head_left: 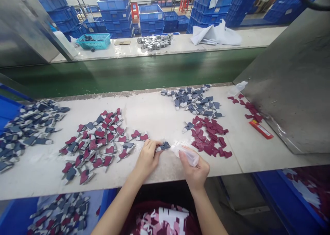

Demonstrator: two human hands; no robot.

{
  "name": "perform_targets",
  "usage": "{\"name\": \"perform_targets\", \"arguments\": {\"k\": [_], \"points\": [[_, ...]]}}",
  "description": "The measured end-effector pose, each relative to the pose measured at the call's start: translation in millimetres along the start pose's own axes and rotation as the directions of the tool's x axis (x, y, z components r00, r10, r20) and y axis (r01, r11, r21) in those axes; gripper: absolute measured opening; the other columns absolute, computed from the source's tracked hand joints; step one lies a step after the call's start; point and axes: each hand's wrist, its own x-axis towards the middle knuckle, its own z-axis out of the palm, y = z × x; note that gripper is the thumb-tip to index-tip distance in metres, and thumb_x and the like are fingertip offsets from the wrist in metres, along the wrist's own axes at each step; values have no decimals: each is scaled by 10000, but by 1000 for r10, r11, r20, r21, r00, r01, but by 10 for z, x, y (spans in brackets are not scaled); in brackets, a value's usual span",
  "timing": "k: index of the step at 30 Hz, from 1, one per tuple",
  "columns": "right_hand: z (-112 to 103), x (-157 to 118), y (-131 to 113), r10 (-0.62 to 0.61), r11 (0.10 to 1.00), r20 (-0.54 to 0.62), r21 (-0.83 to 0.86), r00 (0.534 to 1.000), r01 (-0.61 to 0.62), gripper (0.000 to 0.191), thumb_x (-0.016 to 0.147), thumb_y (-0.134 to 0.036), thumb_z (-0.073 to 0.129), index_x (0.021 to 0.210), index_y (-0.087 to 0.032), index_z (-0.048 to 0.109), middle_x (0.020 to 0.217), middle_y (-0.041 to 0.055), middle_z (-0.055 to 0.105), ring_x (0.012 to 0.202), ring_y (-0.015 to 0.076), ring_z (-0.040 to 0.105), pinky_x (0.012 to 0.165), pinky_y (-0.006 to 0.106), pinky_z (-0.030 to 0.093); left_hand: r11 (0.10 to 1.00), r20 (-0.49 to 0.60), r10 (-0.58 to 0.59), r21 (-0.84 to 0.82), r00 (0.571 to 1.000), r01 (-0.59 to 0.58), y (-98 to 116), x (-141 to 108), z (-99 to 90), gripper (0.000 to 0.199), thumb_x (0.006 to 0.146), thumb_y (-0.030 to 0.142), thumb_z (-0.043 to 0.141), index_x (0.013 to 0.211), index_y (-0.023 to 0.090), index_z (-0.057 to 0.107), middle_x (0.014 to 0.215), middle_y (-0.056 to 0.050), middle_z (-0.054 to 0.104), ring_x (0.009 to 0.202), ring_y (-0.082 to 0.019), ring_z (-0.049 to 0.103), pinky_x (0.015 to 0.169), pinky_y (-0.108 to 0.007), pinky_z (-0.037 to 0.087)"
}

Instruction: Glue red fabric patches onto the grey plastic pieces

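Note:
Near the front edge of the white table (154, 118), my left hand (149, 156) pinches a small dark blue-grey and white part (163, 146). My right hand (195, 169) is wrapped round a translucent squeeze bottle (189, 155), its nozzle pointing left at the part's right end; whether they touch is unclear. Left of my hands lies a spread of maroon-and-grey parts (99, 134). Flat maroon pieces (210, 133) are heaped to the right, with a pile of blue-grey parts (194, 100) behind them.
More blue-grey parts (28, 123) lie far left. A second bottle (237, 88) and a red-orange packet (261, 129) are by the metal panel (296, 80). Beyond the green belt (154, 70) are a teal basket (95, 42) and metal pieces (155, 42). Blue bins (288, 200) stand below.

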Motion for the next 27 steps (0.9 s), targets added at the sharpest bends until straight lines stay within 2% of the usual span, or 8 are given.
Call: {"name": "perform_targets", "arguments": {"k": [7,20,27], "points": [[15,5,0,29,1000,-22,3,999,-29,261,827,-398,714,910,-158,775,845,85,781,714,236,745,675,324,613,1000,29,-15,-4,999,15,12,7,-27,172,923,106,545,1062,206,556,975,-74,651,951,-251,586,816,-416,550],[-23,-42,10,28,998,-72,-47,997,-31,296,825,-441,717,887,-158,777,833,85,781,706,242,744,658,320,605,1000,-4,-19,2,1000,19,22,-1,-13,165,911,109,551,1046,202,570,963,-74,656,940,-249,590,802,-398,545],[-41,-96,51,49,997,-94,-48,994,-53,289,825,-431,720,900,-158,779,875,104,782,761,263,749,699,341,608,1000,-2,-18,21,1000,18,28,0,-19,169,908,103,561,1048,199,564,959,-75,656,932,-252,597,789,-397,545]]}}
